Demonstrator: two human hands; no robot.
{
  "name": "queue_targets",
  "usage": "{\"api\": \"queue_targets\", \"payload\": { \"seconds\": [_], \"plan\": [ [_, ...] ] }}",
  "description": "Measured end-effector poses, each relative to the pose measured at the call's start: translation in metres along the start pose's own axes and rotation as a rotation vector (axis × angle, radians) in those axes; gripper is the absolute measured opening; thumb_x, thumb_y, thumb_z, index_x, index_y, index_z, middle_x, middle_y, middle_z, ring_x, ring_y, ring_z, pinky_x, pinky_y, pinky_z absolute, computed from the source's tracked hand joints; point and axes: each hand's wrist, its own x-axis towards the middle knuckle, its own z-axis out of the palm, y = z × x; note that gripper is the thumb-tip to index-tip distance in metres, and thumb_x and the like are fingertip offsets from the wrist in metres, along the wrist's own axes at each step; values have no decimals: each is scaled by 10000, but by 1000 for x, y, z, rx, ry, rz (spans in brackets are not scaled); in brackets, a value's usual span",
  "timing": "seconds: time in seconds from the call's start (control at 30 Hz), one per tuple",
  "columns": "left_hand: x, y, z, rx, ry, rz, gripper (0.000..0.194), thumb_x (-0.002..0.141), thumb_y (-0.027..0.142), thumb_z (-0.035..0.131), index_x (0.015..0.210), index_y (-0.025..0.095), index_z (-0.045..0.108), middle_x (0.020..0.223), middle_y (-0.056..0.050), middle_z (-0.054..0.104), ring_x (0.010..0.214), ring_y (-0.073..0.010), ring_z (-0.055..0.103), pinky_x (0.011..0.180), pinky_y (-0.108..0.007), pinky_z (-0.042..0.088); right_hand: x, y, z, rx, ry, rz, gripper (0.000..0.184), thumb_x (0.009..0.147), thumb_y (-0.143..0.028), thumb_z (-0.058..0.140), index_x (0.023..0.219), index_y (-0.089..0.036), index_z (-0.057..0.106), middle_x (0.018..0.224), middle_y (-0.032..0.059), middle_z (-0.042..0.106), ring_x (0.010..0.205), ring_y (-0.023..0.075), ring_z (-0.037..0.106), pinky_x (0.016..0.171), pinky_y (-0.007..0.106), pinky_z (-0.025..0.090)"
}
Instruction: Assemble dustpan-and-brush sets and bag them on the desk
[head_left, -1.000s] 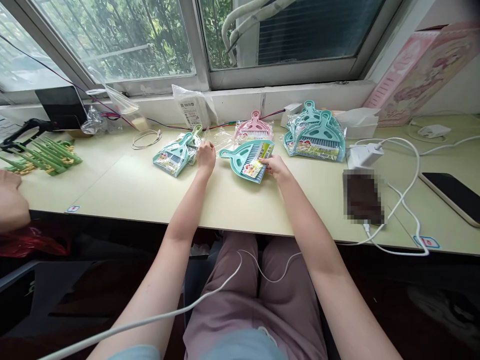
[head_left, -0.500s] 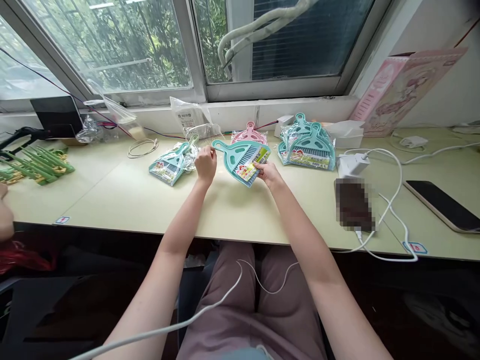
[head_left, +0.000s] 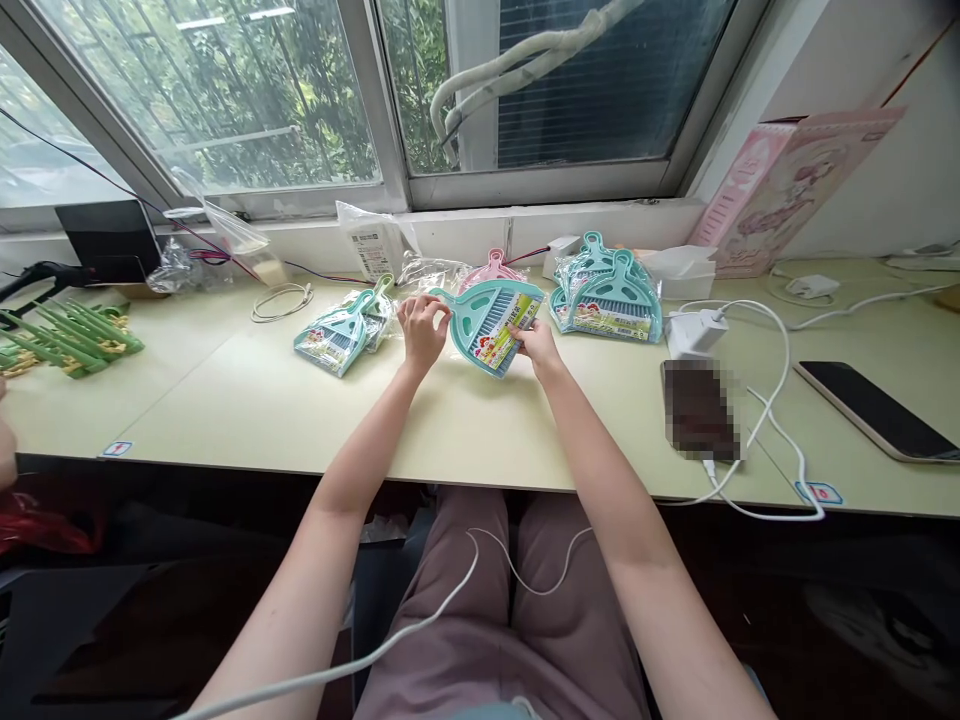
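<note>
My right hand [head_left: 537, 345] grips the wide right end of a mint-green dustpan [head_left: 469, 318], with a blue-bristled brush and a colourful label card on it. Held just above the table, it has its handle pointing left. At that handle's tip, my left hand [head_left: 424, 330] is closed in a pinch of thumb and fingertips. Beside the left hand lies another mint dustpan set [head_left: 337, 335] in clear wrap. Further right rests a stack of wrapped mint dustpan sets [head_left: 611, 295]. A pink dustpan [head_left: 495, 268] is partly hidden behind the held one.
Crumpled clear plastic [head_left: 431, 270] lies behind my hands. On the right are a white charger [head_left: 694, 332] with looping cables, a blurred-out device [head_left: 697, 410] and a phone [head_left: 877, 410]. Green plastic pieces [head_left: 82, 335] sit at far left, near part of another person's arm [head_left: 6, 450].
My left hand has turned from a fist beside the handle to a fingertip pinch at its tip. The right hand keeps its grip; the view has shifted slightly.
</note>
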Motion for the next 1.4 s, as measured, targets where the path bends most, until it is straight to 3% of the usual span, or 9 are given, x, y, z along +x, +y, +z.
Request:
{"api": "queue_targets", "payload": {
  "seconds": [0.1,0.37,0.63,0.9,1.1,1.17,1.3,1.4],
  "plan": [
    [-1,6,-2,-36,21,39,175,957,331,465,952,260,625,1187,-56,622,1215,-255,496,1123,-433,252,0,-4,-3,7,-2,20,180,733,-49,712,811,-173,608,756,-8,697,699,140,665,746,344,611],
    [-3,17,-7,-81,-69,75,177,958,309,444,969,262,614,1120,-57,650,1156,-260,514,1078,-431,291,0,-1,1,50,32,-16,169,752,-58,705,818,-177,605,791,-14,699,715,131,669,747,332,611],
    [-11,31,8,-136,-129,232,157,946,297,466,949,259,618,1136,-45,641,1170,-241,514,1160,-443,226,-2,3,4,-31,-40,9,204,698,-57,748,812,-161,615,759,-11,689,649,140,662,720,351,613],
    [-5,25,-6,-100,-4,130,179,963,260,423,949,254,601,1188,-52,613,1262,-228,469,1240,-503,2,-1,-1,-5,86,-10,-29,215,730,-132,760,848,-191,590,778,-20,702,728,139,680,744,313,604],
    [-15,36,14,-222,62,93,226,957,135,322,940,228,528,1079,-65,616,1122,-192,543,1242,-457,134,-2,7,6,-99,-115,-90,235,689,-173,784,850,-180,613,770,-6,698,714,159,666,693,321,595],
    [-18,37,19,-256,81,124,206,959,148,338,926,225,526,1069,-63,621,1124,-194,552,1245,-455,122,-2,12,11,-126,-122,-109,266,675,-199,796,866,-179,612,783,4,699,730,175,669,704,344,594],
    [-12,36,6,-318,241,73,246,993,236,323,1059,236,559,1243,-86,605,1300,-212,486,1247,-482,-2,3,12,7,-88,-99,-152,315,670,-282,808,885,-190,596,898,32,711,844,216,680,760,395,589],
    [0,24,-13,-321,321,27,346,1005,339,320,1277,255,518,1461,-85,481,1478,-214,272,1241,-479,-22,5,6,0,-101,-116,-181,334,662,-316,806,901,-201,602,951,42,714,895,234,676,774,409,584]
  ]
}}
